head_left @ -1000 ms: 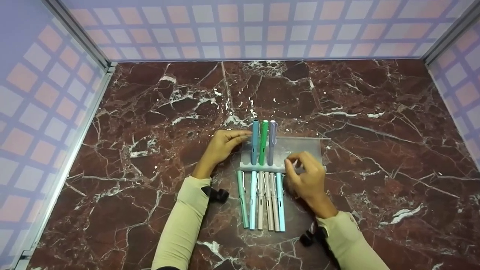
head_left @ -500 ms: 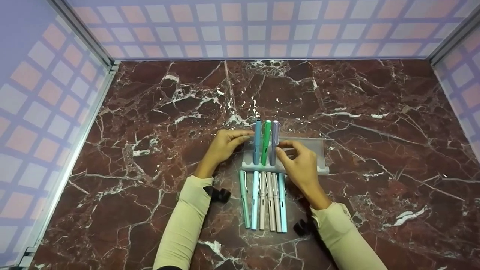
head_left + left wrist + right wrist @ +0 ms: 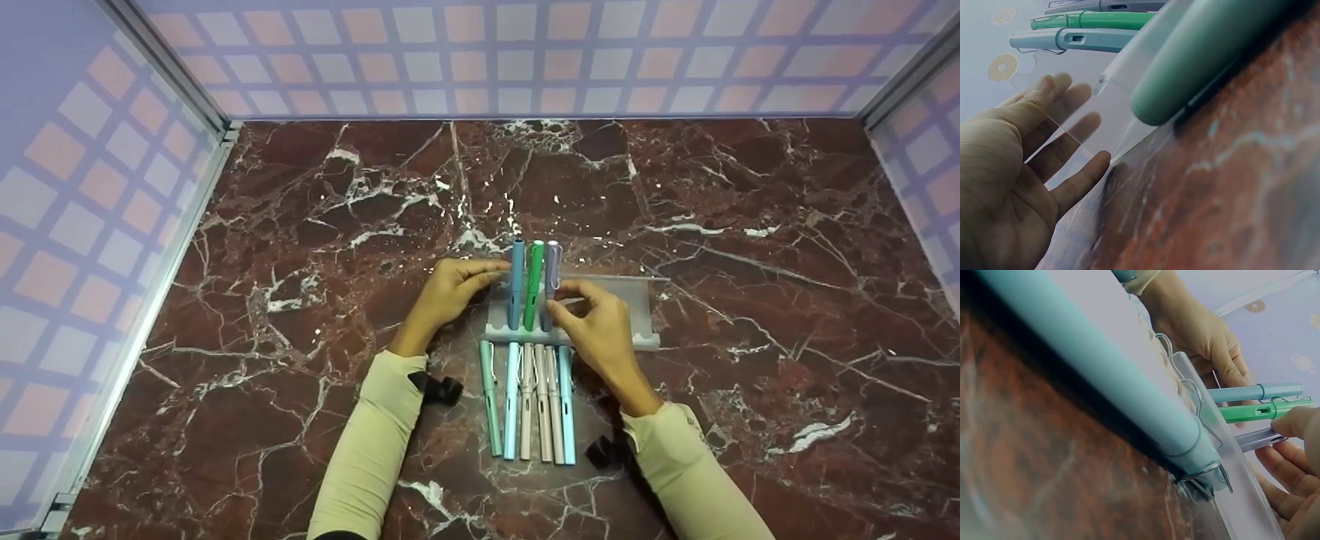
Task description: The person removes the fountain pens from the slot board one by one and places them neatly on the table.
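The right hand (image 3: 600, 326) pinched the purple pen (image 3: 553, 264) between thumb and fingers, the pen's lower end at the front bar of the clear stand (image 3: 626, 304). The left hand (image 3: 448, 292) gripped the stand's near side edge. Between both hands stood the green pen (image 3: 534, 274) and, closest to the left fingertips, the blue pen (image 3: 516, 289). Between the wrists, six pens (image 3: 526, 420) lay on the marbled tabletop (image 3: 750, 300).

No text, brand, number or sign is legible — anywhere.

3 pens (image 3: 533, 285) in hldr (image 3: 619, 342); 6 pens (image 3: 526, 424) in frt.
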The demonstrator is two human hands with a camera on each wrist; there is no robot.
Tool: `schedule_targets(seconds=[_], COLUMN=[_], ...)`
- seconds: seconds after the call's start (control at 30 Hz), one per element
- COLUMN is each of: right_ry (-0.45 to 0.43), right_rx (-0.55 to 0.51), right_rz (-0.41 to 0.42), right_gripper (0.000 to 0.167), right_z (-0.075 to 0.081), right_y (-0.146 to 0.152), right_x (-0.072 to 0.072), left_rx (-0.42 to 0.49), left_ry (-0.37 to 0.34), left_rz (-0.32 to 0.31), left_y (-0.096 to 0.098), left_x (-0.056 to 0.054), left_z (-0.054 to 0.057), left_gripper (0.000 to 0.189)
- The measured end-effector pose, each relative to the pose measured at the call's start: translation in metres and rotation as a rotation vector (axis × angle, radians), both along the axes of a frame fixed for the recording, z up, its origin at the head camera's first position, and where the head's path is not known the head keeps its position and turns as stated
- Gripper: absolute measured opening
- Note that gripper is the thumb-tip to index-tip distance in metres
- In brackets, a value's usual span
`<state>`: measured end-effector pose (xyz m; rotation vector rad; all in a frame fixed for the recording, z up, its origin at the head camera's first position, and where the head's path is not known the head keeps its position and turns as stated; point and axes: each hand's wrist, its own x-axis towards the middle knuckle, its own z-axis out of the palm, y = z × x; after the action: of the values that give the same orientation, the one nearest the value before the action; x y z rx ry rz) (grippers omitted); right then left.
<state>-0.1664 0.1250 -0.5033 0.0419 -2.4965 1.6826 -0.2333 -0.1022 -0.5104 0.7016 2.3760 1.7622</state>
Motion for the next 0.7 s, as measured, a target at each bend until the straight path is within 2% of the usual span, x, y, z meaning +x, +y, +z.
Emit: schedule_targets(seconds=[0.07,0.17,0.4,0.53,0.7], right_ry=[-0.005,0.019,0.112,0.169,0.189], right_rx=[-0.003,-0.018,-0.123,-0.108,-0.095], right_rz=[-0.001,-0.011,-0.035,-0.068,-0.102], right_gripper=[0.022,0.022,0.021,0.024,0.025], right_z=[0.000,0.000,0.005,0.011,0.021], right_y=[0.000,0.000,0.001,0.004,0.011], right_x=[0.000,0.000,0.002,0.005,0.011], left_rx=[-0.005,-0.003,0.014,0.003,-0.002], left_ry=[0.011,0.026,0.052,0.052,0.041], left_rz=[0.000,-0.004,-0.024,-0.023,-0.018], left_y=[-0.001,-0.002,-0.002,-0.002,-0.004], left_x=[-0.003,-0.005,-0.006,-0.006,-0.005], left_z=[-0.007,-0.010,-0.011,-0.010,-0.011], left_gripper=[0.021,0.021,0.021,0.021,0.021])
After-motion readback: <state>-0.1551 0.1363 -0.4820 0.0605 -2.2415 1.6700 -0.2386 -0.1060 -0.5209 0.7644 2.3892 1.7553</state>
